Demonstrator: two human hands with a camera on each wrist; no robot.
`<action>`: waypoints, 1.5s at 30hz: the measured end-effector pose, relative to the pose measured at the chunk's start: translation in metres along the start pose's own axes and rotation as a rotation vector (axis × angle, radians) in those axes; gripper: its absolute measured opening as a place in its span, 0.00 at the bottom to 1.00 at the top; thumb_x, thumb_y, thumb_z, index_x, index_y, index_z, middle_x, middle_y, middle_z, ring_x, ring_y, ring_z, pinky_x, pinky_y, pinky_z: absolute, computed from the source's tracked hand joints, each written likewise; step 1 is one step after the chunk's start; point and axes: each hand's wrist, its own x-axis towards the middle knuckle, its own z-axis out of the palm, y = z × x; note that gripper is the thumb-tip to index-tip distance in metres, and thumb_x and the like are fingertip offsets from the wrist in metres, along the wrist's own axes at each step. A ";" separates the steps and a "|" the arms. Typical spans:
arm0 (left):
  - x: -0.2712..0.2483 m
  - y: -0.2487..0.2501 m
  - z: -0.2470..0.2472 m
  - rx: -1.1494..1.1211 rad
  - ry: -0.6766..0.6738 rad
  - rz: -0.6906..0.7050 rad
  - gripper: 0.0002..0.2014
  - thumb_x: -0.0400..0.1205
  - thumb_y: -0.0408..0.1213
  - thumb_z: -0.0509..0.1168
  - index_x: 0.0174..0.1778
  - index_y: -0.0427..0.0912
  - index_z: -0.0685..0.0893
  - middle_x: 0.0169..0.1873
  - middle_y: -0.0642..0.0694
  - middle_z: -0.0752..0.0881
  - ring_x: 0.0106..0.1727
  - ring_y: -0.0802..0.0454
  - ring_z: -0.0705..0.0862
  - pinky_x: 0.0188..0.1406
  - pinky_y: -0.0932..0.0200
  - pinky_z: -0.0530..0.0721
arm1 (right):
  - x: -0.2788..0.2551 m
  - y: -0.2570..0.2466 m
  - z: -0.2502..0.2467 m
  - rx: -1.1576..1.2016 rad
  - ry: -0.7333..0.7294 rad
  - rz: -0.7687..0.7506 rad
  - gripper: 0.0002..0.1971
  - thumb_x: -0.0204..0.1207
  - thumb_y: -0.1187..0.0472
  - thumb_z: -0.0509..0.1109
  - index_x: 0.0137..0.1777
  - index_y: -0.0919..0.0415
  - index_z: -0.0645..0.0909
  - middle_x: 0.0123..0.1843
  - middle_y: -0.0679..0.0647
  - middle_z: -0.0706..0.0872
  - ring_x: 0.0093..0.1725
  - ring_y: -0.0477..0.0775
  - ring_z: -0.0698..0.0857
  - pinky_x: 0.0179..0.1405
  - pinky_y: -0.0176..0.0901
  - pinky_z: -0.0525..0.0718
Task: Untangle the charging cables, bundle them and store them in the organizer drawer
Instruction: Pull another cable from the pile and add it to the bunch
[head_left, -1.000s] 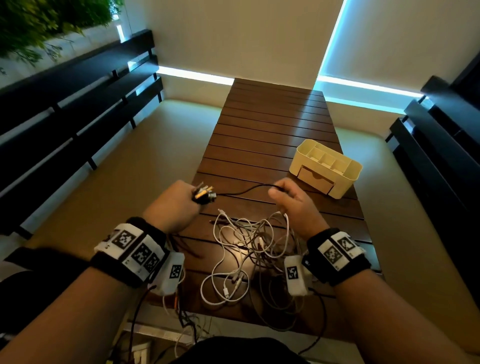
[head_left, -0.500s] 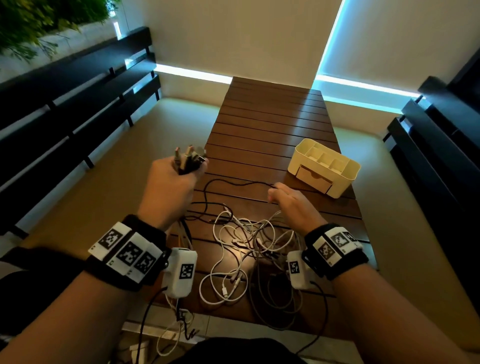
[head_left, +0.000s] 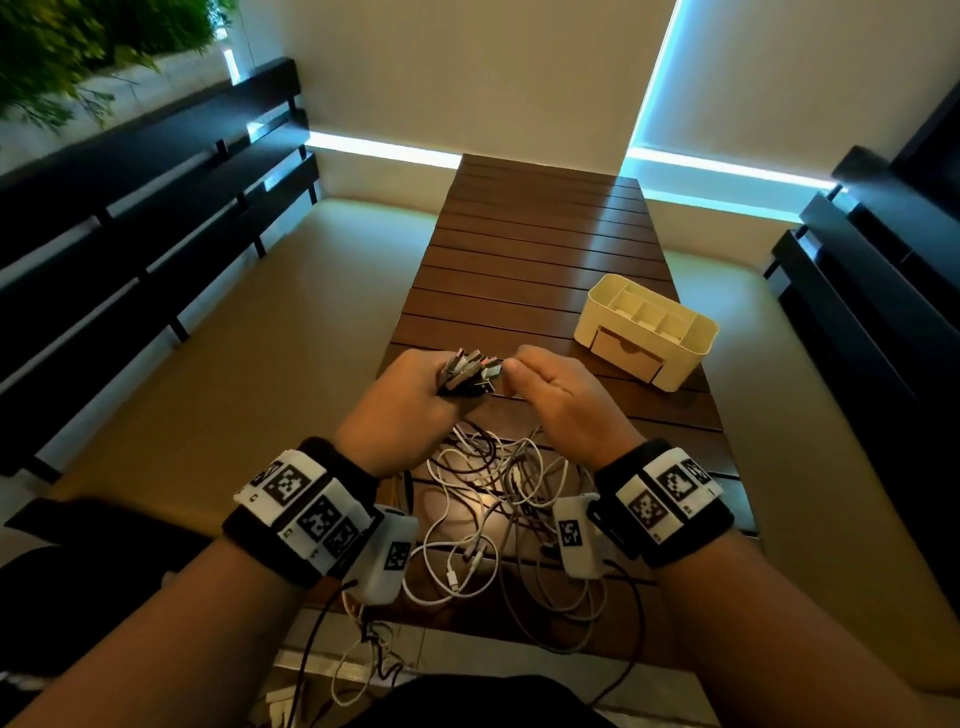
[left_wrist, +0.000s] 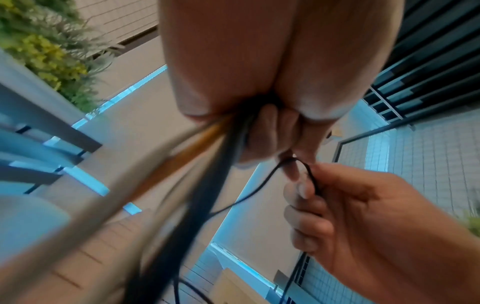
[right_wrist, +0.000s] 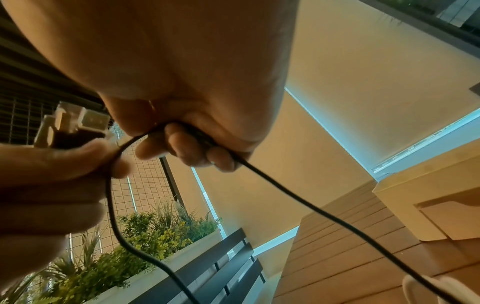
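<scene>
Fingers (left_wrist: 265, 131) of left hand (head_left: 400, 410) curled tight round USB plug bundle (head_left: 467, 371) — plugs jut above knuckles. Right hand (head_left: 558, 400) fingers clamp thin black cable (right_wrist: 298, 197) beside plugs. Tangled cables (head_left: 498, 514) below wrists — organizer (head_left: 647, 332) beyond right knuckles, drawer (head_left: 626, 353) closed.

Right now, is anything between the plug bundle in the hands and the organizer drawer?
Nothing visible on the table between the plug bundle and the organizer. But its drawer is closed, and the cables remain tangled below.
</scene>
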 end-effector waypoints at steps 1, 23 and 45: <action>-0.001 -0.001 0.001 -0.018 0.035 0.010 0.11 0.83 0.34 0.70 0.36 0.35 0.83 0.29 0.42 0.82 0.28 0.55 0.73 0.29 0.59 0.71 | -0.001 0.000 0.002 0.012 0.009 -0.005 0.15 0.89 0.55 0.58 0.39 0.48 0.77 0.35 0.49 0.78 0.32 0.41 0.74 0.33 0.34 0.71; -0.014 -0.012 -0.029 0.019 0.197 -0.359 0.12 0.83 0.37 0.70 0.37 0.32 0.85 0.24 0.40 0.76 0.24 0.54 0.67 0.25 0.61 0.67 | 0.000 0.048 -0.008 -0.116 0.229 0.057 0.08 0.85 0.55 0.66 0.47 0.57 0.81 0.38 0.46 0.80 0.35 0.39 0.76 0.35 0.33 0.74; -0.006 -0.003 0.010 -0.129 0.116 -0.168 0.12 0.84 0.37 0.69 0.48 0.28 0.88 0.43 0.31 0.88 0.42 0.36 0.83 0.43 0.40 0.81 | -0.012 0.025 0.011 -0.059 0.160 -0.091 0.03 0.83 0.60 0.69 0.48 0.58 0.81 0.40 0.44 0.79 0.38 0.42 0.77 0.36 0.27 0.74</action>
